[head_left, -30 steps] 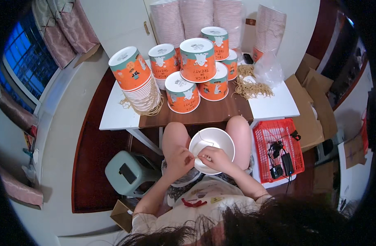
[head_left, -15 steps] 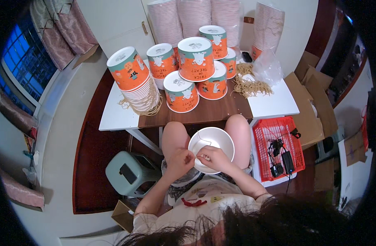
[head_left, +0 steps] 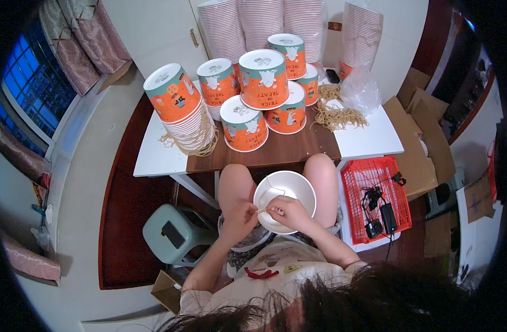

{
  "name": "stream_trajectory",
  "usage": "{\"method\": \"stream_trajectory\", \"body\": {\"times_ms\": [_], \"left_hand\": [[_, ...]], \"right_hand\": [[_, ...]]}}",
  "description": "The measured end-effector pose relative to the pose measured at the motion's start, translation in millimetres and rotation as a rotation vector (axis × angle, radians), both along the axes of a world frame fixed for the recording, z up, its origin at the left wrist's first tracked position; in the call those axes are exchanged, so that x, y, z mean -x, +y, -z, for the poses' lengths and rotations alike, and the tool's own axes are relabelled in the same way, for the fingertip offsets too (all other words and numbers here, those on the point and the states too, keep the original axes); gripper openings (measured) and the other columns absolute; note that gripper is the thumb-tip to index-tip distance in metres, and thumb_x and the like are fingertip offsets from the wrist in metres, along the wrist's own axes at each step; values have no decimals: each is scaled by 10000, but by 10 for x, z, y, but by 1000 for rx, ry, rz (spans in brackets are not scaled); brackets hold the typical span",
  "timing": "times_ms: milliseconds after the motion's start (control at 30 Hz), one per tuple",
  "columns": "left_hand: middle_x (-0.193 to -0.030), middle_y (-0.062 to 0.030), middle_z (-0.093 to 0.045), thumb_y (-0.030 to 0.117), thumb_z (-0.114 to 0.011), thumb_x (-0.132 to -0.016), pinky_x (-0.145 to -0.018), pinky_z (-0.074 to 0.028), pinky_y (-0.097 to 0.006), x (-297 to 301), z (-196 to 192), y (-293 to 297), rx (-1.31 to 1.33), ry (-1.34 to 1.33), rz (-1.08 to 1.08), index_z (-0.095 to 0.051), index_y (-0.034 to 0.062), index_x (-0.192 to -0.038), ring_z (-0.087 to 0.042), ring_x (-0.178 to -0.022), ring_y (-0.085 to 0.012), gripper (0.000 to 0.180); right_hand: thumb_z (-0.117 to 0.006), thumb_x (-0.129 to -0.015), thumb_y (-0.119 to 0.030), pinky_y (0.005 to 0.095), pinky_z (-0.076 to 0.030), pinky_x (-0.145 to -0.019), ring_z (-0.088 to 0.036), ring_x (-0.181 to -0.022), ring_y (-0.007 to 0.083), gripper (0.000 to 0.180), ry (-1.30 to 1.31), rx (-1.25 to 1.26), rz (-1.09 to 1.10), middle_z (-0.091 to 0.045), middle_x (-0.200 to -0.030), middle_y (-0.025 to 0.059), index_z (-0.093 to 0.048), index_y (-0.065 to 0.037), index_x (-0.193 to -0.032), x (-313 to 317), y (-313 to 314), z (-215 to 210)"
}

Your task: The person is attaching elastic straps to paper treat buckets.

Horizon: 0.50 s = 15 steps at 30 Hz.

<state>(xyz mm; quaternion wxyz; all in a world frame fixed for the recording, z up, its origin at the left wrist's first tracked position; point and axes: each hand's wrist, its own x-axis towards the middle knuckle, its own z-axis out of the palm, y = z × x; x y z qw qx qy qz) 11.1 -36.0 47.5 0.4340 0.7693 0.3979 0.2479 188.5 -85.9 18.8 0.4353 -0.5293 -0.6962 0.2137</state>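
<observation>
Between my knees sits a white paper bucket (head_left: 302,191), its open mouth facing up. A thin tan cord (head_left: 276,189) loops up inside it near the far left part of the rim. My left hand (head_left: 241,220) is at the left edge of the bucket, with its fingertips pinched on a cord end. Over the bucket's near side, my right hand (head_left: 290,213) pinches the cord too, close to the left fingertips. A short stretch of pale cord shows between the hands. Whether it is knotted is too small to tell.
On the table (head_left: 209,162) ahead stand several upside-down orange and green printed buckets (head_left: 245,130). Tan cords (head_left: 342,118) lie in a heap at the right, beside a clear plastic bag (head_left: 361,88). A red crate (head_left: 350,193) with cables is at my right, a grey-green stool (head_left: 154,235) at my left.
My hands have shifted slightly apart, and a bit of cord now shows between the fingertips. The bucket between my knees has stayed in place.
</observation>
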Motion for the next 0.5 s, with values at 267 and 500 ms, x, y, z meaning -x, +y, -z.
{"method": "stream_trajectory", "body": {"times_ms": [267, 500], "left_hand": [[-782, -101, -559, 87, -596, -757, -599, -438, -308, 14, 120, 34, -227, 36, 98, -577, 27, -842, -547, -669, -220, 106], [-823, -140, -564, 63, -484, -808, -721, -417, -350, 0, 236, 72, -235, -59, 135, -571, 11, -860, -528, -807, -290, 114]], "right_hand": [[-619, -708, -77, 310, -477, -569, -589, -636, 216, 94, 26, 19, -6, -583, -744, 93, -595, -61, -798, 26, -3, 0], [-621, -704, -83, 316, -475, -566, -585, -631, 215, 94, 5, 6, 3, -587, -747, 89, -600, -66, -794, 20, -4, 30]]}}
